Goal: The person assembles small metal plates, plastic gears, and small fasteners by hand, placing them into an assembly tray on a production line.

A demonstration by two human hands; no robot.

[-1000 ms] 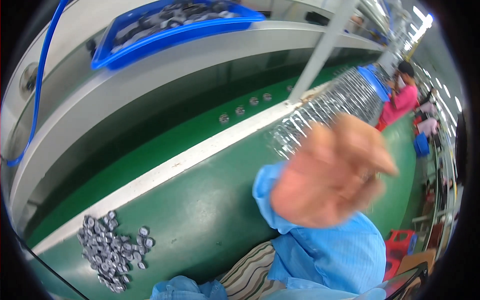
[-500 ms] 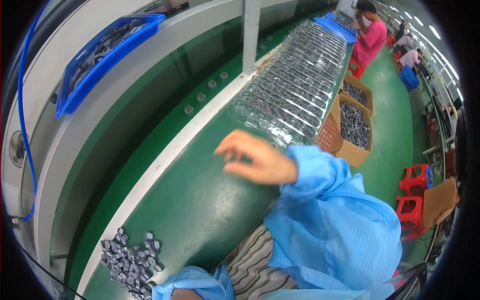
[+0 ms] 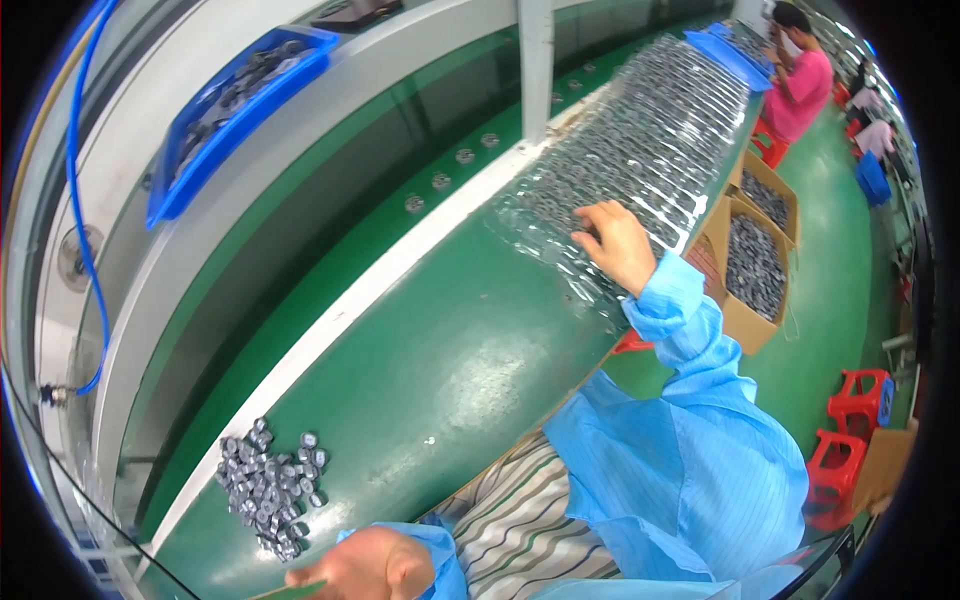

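Observation:
My right hand (image 3: pixel 617 246), in a blue sleeve, hovers at or on the near end of a long row of clear plastic trays (image 3: pixel 640 140) filled with small dark parts. Its fingers are bent, with a gap between thumb and forefinger and nothing visible in it. Whether the fingertips touch a part is too small to tell. My left hand (image 3: pixel 375 565) shows at the lower edge, blurred and partly cut off, just right of a loose pile of small grey round parts (image 3: pixel 270 480). A thin greenish strip by its fingers cannot be made out.
The green bench (image 3: pixel 430 370) has a white rail (image 3: pixel 330 325) along its far side; several parts lie beyond it. A blue bin (image 3: pixel 240 110) stands upper left. Cardboard boxes (image 3: pixel 755 265) of parts and red stools (image 3: pixel 838 465) are at right. A person in pink (image 3: pixel 803 90) sits far off.
My right hand has moved away from me, from over the bare bench to the trays. My left hand has come into view at the lower edge. The whole view has shifted slightly.

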